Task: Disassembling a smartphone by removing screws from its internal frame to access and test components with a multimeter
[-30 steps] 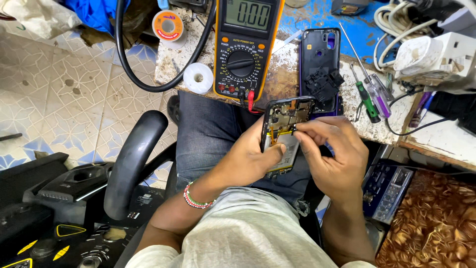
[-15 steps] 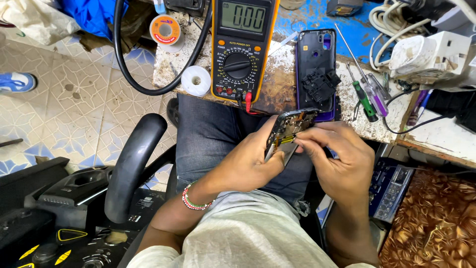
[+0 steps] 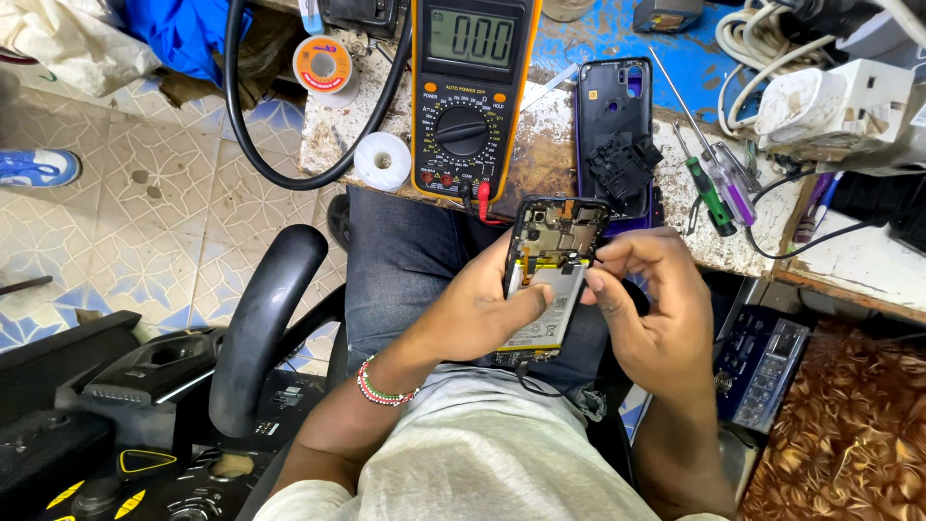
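**Opened phone held over the lap**

The left hand (image 3: 482,314) grips the opened phone (image 3: 550,280) along its left edge, holding it above the lap, just in front of the workbench (image 3: 540,164). The right hand (image 3: 656,309) pinches at the phone's right side, fingertips on the exposed battery and board. With its back off, it looks light, stiff and fragile; the frame edges seem the safest hold, away from the bare circuitry. A yellow meter (image 3: 470,96) and a detached back cover (image 3: 617,125) lie on the bench.
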